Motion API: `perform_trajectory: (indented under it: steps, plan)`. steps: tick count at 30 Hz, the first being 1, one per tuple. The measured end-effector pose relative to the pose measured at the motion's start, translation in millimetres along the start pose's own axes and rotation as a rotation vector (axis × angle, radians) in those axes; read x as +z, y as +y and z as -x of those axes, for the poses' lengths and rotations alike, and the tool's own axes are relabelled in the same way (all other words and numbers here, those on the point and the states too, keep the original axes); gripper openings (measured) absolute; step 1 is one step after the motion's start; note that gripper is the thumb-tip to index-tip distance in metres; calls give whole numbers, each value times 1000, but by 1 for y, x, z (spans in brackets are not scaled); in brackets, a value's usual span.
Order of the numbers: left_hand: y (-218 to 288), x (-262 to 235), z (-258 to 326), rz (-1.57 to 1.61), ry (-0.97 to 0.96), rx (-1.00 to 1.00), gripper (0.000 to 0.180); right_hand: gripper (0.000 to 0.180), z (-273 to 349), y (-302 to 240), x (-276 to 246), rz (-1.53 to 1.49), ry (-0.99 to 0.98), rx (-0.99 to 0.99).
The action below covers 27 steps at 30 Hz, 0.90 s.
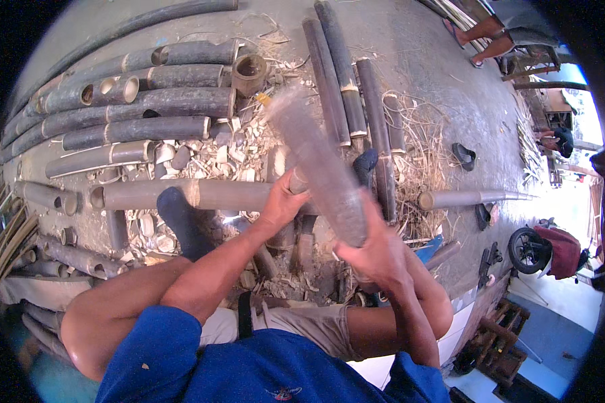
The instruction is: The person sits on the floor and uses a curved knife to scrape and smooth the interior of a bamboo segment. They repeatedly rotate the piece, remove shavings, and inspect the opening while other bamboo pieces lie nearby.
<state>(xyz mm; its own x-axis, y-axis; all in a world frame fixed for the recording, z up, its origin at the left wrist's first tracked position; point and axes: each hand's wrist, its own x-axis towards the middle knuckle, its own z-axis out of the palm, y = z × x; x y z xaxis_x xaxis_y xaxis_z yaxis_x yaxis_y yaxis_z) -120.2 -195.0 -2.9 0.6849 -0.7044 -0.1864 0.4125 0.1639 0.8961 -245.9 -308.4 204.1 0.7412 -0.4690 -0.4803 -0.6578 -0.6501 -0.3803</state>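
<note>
Extending diagonally above the work area, a thick cylindrical club (319, 161) is inclined with its blurred far end toward the upper left. The right hand (376, 245) is wrapped around the club's near end, thumb along the side. The left hand (284, 203) is curled around a short rod (298, 178), mostly concealed by the fingers; contact between rod and club cannot be determined.

Below the left hand, a bamboo pole (228, 195) lies crosswise, with a dark-covered left foot (181, 221) against its near side. The dark-covered right foot (366, 164) is located just beyond the club. Pale wood chips (225, 154) cover the adjacent floor (423, 74). Dark bamboo lengths (165, 104), several with round cut-outs, lie roughly parallel at the upper left, near an upright short bamboo section (250, 74). At the outer right are a sandal (463, 156), a motorbike (551, 250) and, higher up, another person's legs (492, 41).
</note>
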Motion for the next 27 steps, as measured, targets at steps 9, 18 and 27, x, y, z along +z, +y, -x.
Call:
perform_trajectory:
  steps: [9,18,27]
  plan:
    - [41,-12,-35,-32,280,-161,36,101,-17,16,-15,-497,213,9]
    - [49,2,-35,-58,208,-217,39,93,-50,12,-47,-465,171,5]
    - [35,-3,-43,-82,232,-292,42,84,-82,-23,-74,-561,334,-56]
